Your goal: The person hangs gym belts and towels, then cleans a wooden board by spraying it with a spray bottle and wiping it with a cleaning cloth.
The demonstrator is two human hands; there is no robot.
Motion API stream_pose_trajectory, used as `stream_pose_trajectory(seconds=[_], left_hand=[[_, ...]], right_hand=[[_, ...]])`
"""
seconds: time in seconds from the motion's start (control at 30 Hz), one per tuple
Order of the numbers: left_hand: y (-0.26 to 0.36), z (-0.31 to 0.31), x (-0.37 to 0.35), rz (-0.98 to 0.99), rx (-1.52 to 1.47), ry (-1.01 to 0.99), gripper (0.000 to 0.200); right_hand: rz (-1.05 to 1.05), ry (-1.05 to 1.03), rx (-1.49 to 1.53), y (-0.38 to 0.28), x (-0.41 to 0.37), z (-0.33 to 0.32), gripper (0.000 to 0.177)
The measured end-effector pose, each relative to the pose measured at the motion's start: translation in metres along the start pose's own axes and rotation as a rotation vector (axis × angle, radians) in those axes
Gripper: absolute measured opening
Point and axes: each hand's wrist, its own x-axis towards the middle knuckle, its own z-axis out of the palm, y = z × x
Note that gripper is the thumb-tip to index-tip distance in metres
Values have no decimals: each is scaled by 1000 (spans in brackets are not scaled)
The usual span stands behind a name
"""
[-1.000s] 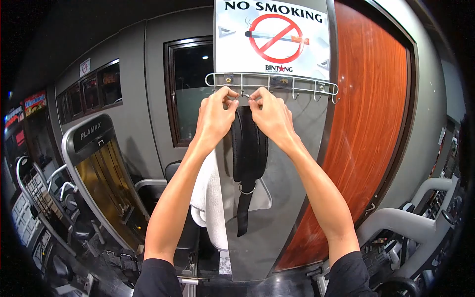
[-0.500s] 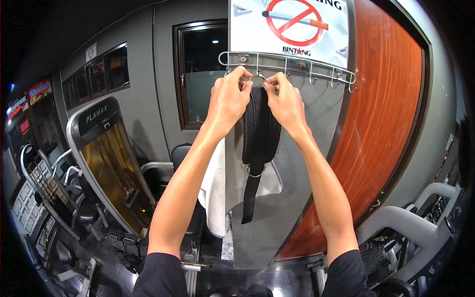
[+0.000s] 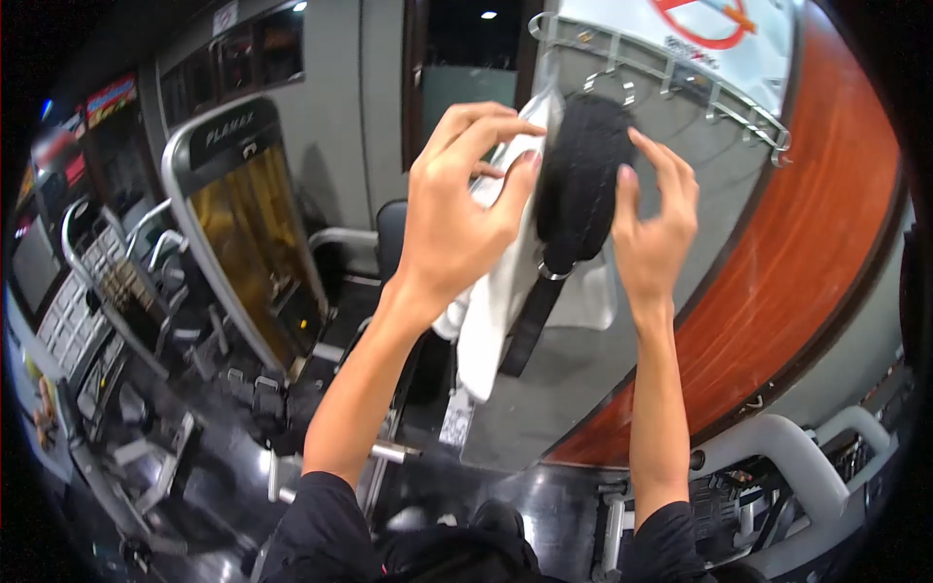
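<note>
- Your left hand [image 3: 466,199] is up at the wall, open w/ fingers loosely curved; it grips nothing. Its fingertips sit right at the left edge of the black padded strap [image 3: 581,175]; can't tell if they touch.
- Your right hand [image 3: 653,228] is open too, fingers spread & pointing up, just beside the strap's right edge. Nothing held.
- The strap hangs betw. your 2 hands against the grey wall panel [image 3: 583,398], top end just under the hook rack [image 3: 700,83]. Can't tell which hook carries it.
- A metal ring [image 3: 554,274] shows at the strap's lower end, w/ a narrow black tail [image 3: 528,335] hanging below it.
- A white towel [image 3: 491,316] hangs behind your left hand, just beside the tail.
- The no-smoking sign [image 3: 714,19] is above the rack, partly cut off.
- Wood panel [image 3: 807,253] to the right; PLAMAX machine [image 3: 233,233] to the left, well apart from your hands.
</note>
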Motion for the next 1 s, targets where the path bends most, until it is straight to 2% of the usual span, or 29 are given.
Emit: stream_pose_trajectory(seconds=[0.13, 0.23, 0.27, 0.3, 0.33, 0.43, 0.47, 0.5, 0.53, 0.6, 0.67, 0.73, 0.77, 0.8, 0.87, 0.9, 0.93, 1.0], left_hand=[[-13, -48, -83, -197, 0, 10, 10], [-23, -81, -147, -490, 29, 149, 9], [-25, -95, -168, -596, 46, 183, 8], [-26, -108, -190, -676, 92, 214, 9], [-26, -118, -210, -759, 108, 271, 10], [-28, -142, -276, -904, 266, 352, 10], [-30, -148, -298, -918, 341, 355, 10], [-31, -155, -318, -894, 529, 277, 10], [-22, -155, -321, -988, 603, 247, 11], [-31, -160, -363, -872, 772, 152, 15], [-35, -161, -391, -1054, 829, 61, 31], [-39, -158, -409, -1025, 893, 48, 38], [-40, -158, -414, -1026, 893, 47, 38], [-40, -157, -416, -1052, 899, 53, 40], [-40, -158, -418, -1076, 902, 54, 43], [-39, -159, -418, -1102, 905, 31, 43], [-39, -161, -418, -1127, 908, 10, 44], [-38, -165, -416, -1164, 875, -16, 44]], right_hand=[[36, -137, 322, -47, -78, -7, 18], [206, -377, 563, -84, -148, -1, 20], [345, -504, 638, -100, -169, 0, 20], [342, -534, 689, -110, -190, 8, 19], [502, -629, 736, -124, -206, 10, 15], [666, -791, 840, -144, -258, 27, 12], [699, -846, 857, -147, -274, 34, 12], [708, -925, 852, -148, -291, 43, 12], [738, -1076, 780, -150, -301, 49, 13], [775, -1136, 743, -153, -338, 68, 15], [787, -1169, 734, -155, -381, 87, 20], [808, -1291, 536, -164, -399, 99, 32], [850, -1485, 466, -166, -401, 103, 48], [883, -1643, 425, -170, -393, 104, 52], [854, -1703, 282, -182, -404, 105, 52], [907, -1592, 334, -186, -409, 104, 49], [909, -1590, 333, -185, -414, 101, 49], [890, -1368, 502, -183, -419, 96, 45]])
